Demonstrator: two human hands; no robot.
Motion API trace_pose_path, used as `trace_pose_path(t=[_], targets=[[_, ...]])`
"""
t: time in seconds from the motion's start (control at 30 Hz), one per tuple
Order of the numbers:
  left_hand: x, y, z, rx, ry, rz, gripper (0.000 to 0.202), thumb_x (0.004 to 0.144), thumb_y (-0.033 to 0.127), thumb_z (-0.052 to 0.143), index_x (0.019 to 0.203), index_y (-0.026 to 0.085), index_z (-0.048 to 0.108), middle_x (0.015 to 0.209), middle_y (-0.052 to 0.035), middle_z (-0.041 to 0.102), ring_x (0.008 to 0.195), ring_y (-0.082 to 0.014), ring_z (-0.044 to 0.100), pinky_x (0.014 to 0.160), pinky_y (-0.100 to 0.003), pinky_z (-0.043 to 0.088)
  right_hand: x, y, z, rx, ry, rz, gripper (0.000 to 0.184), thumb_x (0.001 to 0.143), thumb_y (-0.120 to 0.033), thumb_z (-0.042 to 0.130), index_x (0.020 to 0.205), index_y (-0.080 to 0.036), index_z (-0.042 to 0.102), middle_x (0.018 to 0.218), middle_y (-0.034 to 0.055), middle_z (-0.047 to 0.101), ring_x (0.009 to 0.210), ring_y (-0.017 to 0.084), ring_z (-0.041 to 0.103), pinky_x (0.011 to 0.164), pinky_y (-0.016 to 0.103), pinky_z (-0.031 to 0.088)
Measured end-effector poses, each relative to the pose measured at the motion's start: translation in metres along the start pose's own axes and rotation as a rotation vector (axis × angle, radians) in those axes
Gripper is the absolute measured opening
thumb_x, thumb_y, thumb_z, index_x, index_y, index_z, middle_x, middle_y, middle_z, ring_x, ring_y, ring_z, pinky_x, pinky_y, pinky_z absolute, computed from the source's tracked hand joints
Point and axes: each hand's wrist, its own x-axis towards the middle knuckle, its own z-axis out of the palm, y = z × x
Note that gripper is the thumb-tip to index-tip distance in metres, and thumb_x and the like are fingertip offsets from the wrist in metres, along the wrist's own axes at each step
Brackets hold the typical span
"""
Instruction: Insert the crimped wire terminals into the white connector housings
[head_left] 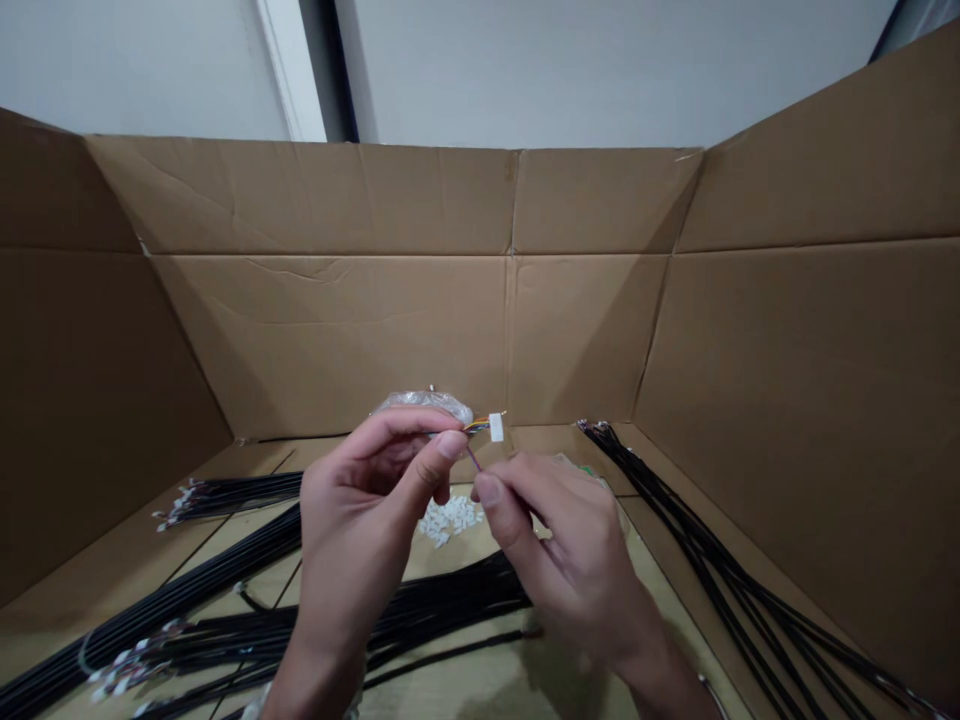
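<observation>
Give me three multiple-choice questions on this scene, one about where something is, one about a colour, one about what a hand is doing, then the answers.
1. Where is the heap of small white plastic pieces?
A) On the cardboard floor below the hands
B) On top of the far box wall
C) In the right hand

2. What colour are the cable bundles on the floor?
A) Red
B) Black
C) Yellow

3. What is the left hand doing?
A) Lying flat and empty on the floor
B) Gripping a black cable bundle
C) Pinching coloured wires that end in a white connector

Answers:
1. A, the heap lies on the cardboard beneath the hands.
2. B, the bundles show black along their length.
3. C, thumb and finger close on the wires behind the connector.
</observation>
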Motion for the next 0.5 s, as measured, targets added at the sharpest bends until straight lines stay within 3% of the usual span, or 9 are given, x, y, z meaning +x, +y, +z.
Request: trace_pose_path(t=[0.17, 0.3, 0.4, 0.5], targets=[[0.001, 0.0, 0.0, 0.043, 0.017, 0.008, 0.007, 0.086, 0.022, 0.08, 0.081, 0.026, 0.08, 0.058, 0.0068, 0.06, 0.05, -0.0053, 0.051, 0.045, -0.012, 0.041, 0.001, 0.003, -0.006, 0.196, -0.031, 0.226, 0.038, 0.11, -0.037, 0.05, 0.076, -0.022, 0.056, 0.069, -0.0033, 0.055, 0.062, 0.012, 0.051, 0.059, 0.026, 0.04], [-0.001, 0.002, 0.0, 0.067, 0.0, -0.004, 0.006, 0.087, 0.023, 0.078, 0.082, 0.027, 0.079, 0.058, 0.0064, 0.061, 0.05, -0.0057, 0.05, 0.045, -0.013, 0.039, 0.003, 0.006, -0.012, 0.276, 0.002, 0.307, 0.045, 0.111, -0.047, 0.043, 0.08, -0.021, 0.063, 0.069, -0.0016, 0.058, 0.063, 0.013, 0.052, 0.059, 0.029, 0.04], [-0.003, 0.003, 0.0, 0.078, -0.001, -0.006, 0.007, 0.087, 0.023, 0.078, 0.082, 0.027, 0.079, 0.057, 0.0064, 0.059, 0.05, -0.0059, 0.049, 0.045, -0.014, 0.037, 0.003, 0.005, -0.017, 0.252, 0.117, 0.317, 0.043, 0.109, -0.045, 0.048, 0.075, -0.022, 0.058, 0.068, -0.0019, 0.053, 0.062, 0.014, 0.048, 0.057, 0.03, 0.037], [-0.004, 0.002, -0.001, 0.083, -0.001, -0.006, 0.008, 0.087, 0.023, 0.077, 0.081, 0.027, 0.079, 0.057, 0.0065, 0.06, 0.05, -0.0054, 0.049, 0.045, -0.014, 0.036, -0.011, 0.003, -0.024, 0.195, 0.343, 0.22, 0.049, 0.104, -0.03, 0.06, 0.062, -0.022, 0.035, 0.062, -0.0047, 0.034, 0.056, 0.014, 0.034, 0.053, 0.032, 0.029]])
